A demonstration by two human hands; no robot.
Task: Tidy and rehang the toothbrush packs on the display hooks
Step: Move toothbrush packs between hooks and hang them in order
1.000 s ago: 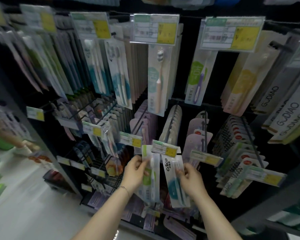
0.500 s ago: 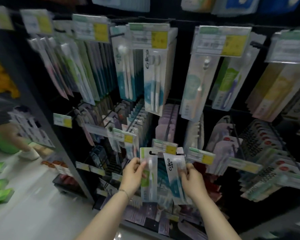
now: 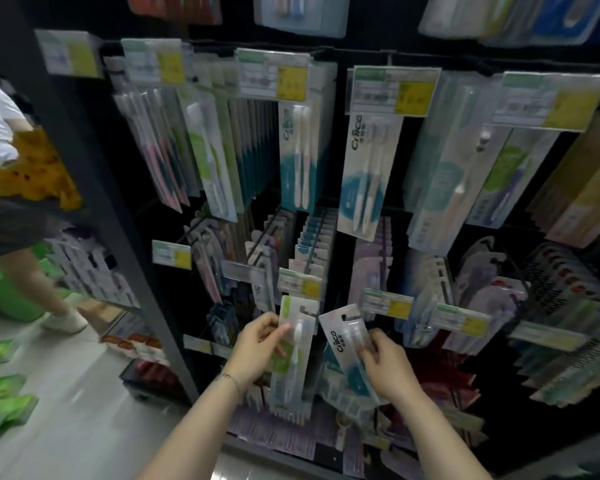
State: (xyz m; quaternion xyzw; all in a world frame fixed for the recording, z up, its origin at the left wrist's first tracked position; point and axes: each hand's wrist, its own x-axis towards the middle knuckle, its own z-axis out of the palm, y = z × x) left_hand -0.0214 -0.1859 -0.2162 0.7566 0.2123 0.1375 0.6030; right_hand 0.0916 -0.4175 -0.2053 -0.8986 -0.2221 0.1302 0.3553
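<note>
My left hand (image 3: 258,344) pinches a green-and-white toothbrush pack (image 3: 293,355) by its left edge, thumb on the front. My right hand (image 3: 383,363) grips a white-and-teal twin toothbrush pack (image 3: 343,341), tilted with its top leaning left. Both packs are held side by side in front of the lower rows of a black display rack (image 3: 340,209). Their hang holes are off the hooks. Matching twin packs (image 3: 364,174) hang on an upper hook above.
Hooks with price tags (image 3: 388,303) carry many toothbrush packs in rows around my hands. A dark upright post (image 3: 125,237) bounds the rack on the left. A person (image 3: 11,209) in green trousers stands at the far left on the pale floor (image 3: 66,427).
My view has swung left and tilted up, showing more of the upper rows. Both hands keep their packs; the right one's pack has tilted further left.
</note>
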